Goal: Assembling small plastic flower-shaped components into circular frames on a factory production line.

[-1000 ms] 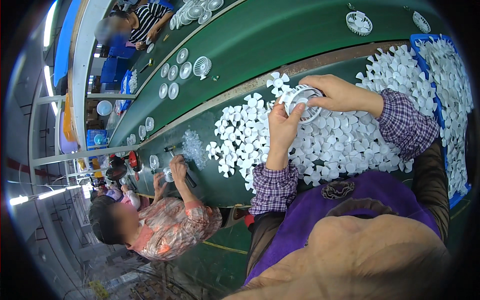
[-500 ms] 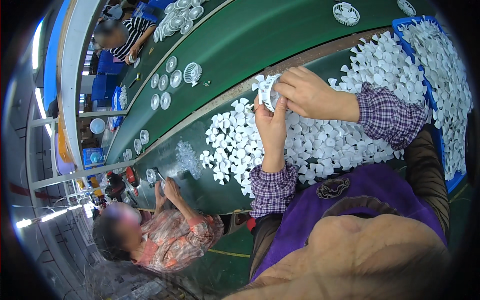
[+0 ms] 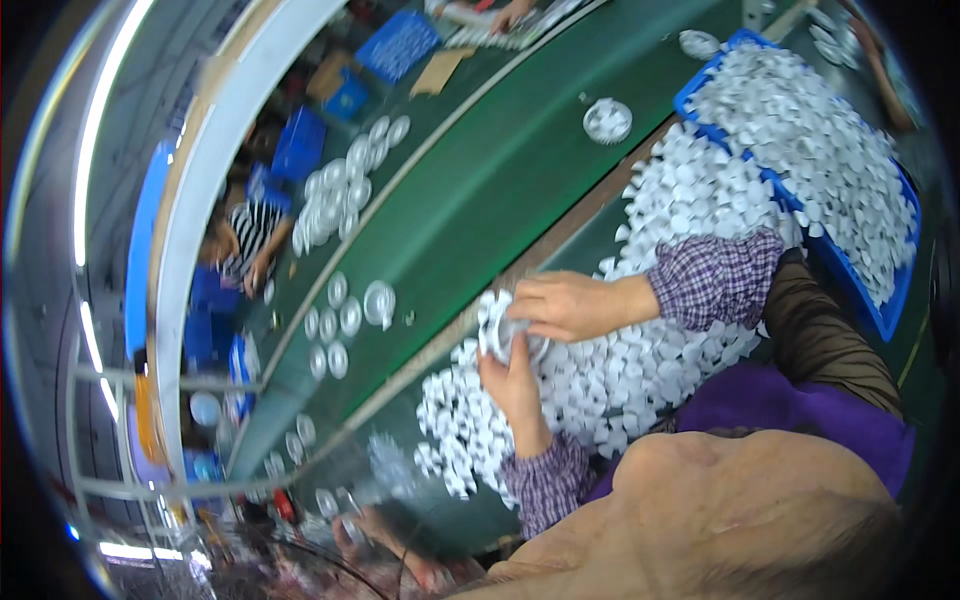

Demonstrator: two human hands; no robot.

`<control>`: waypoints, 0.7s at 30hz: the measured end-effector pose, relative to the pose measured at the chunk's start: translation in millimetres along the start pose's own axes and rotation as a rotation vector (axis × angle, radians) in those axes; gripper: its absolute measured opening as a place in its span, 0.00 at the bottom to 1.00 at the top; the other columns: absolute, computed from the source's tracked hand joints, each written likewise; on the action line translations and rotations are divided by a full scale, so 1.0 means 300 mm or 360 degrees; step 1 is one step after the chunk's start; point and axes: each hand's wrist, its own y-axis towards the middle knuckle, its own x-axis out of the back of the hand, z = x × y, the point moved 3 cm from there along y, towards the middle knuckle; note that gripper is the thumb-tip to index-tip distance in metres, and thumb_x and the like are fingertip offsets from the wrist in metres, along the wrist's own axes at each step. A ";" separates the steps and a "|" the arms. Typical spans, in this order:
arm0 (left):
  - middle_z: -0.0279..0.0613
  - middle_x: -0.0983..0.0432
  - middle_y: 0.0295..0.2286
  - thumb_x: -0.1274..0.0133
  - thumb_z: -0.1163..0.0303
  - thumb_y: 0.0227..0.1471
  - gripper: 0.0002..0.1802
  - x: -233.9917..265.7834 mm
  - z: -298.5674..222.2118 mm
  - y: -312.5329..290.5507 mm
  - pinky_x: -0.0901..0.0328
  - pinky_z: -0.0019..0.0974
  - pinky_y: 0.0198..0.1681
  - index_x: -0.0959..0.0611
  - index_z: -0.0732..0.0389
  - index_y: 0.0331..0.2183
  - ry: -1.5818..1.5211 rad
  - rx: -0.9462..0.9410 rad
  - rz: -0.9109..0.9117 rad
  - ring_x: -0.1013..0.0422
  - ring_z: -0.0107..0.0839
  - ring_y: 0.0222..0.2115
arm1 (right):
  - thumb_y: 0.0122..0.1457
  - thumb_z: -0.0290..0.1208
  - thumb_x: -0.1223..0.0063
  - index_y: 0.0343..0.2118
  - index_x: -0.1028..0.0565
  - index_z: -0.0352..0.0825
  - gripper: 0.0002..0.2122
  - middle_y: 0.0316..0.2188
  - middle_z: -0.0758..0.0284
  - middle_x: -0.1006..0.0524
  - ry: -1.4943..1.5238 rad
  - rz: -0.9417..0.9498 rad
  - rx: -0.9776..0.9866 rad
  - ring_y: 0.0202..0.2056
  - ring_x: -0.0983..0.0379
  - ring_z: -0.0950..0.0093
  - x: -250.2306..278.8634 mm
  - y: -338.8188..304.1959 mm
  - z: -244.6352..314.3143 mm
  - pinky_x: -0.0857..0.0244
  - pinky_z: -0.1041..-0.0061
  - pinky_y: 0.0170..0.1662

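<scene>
A white round plastic fan housing (image 3: 507,333) is held between my two hands, above a heap of loose white fan blades (image 3: 590,390). My left hand (image 3: 517,388) grips its near side, with the thumb up against it. From the right, my right hand (image 3: 572,306) has its fingers bent over the top of the housing. The fingers partly hide the housing, and motion blurs it, so what sits inside cannot be made out.
A blue crate (image 3: 895,300) full of white fan blades stands at the right. Beyond the heap runs a green conveyor belt (image 3: 470,240) carrying a white fan housing (image 3: 608,121) and several white discs (image 3: 350,317). Co-workers sit across the belt and at the lower left.
The view has swung, so the belt and heap sit differently in it. Both my hands still hold the housing, and my right hand's fingers now lie flatter across it.
</scene>
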 end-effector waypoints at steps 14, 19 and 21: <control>0.40 0.26 0.40 0.47 0.73 0.53 0.19 -0.038 -0.064 -0.026 0.35 0.30 0.44 0.28 0.66 0.47 -0.0110 0.0427 0.0267 0.30 0.27 0.39 | 0.48 0.39 0.40 0.35 0.29 0.30 0.18 0.27 0.54 0.26 0.0495 0.0422 -0.0597 0.30 0.28 0.58 0.024 -0.009 -0.104 0.36 0.64 0.32; 0.56 0.31 0.46 0.50 0.63 0.56 0.27 -0.047 -0.039 0.047 0.26 0.37 0.35 0.33 0.72 0.50 -0.0112 0.0710 0.0630 0.29 0.43 0.45 | 0.52 0.36 0.41 0.39 0.30 0.29 0.17 0.27 0.64 0.24 0.0823 0.0083 -0.1375 0.24 0.26 0.77 0.117 -0.009 -0.425 0.31 0.79 0.23; 0.55 0.26 0.40 0.49 0.65 0.55 0.24 0.022 -0.019 0.109 0.26 0.35 0.31 0.31 0.72 0.48 -0.0004 0.0697 0.0614 0.26 0.41 0.40 | 0.50 0.42 0.42 0.29 0.28 0.26 0.18 0.23 0.55 0.24 -0.0105 0.0056 -0.1355 0.22 0.25 0.69 0.177 -0.046 -0.519 0.31 0.70 0.24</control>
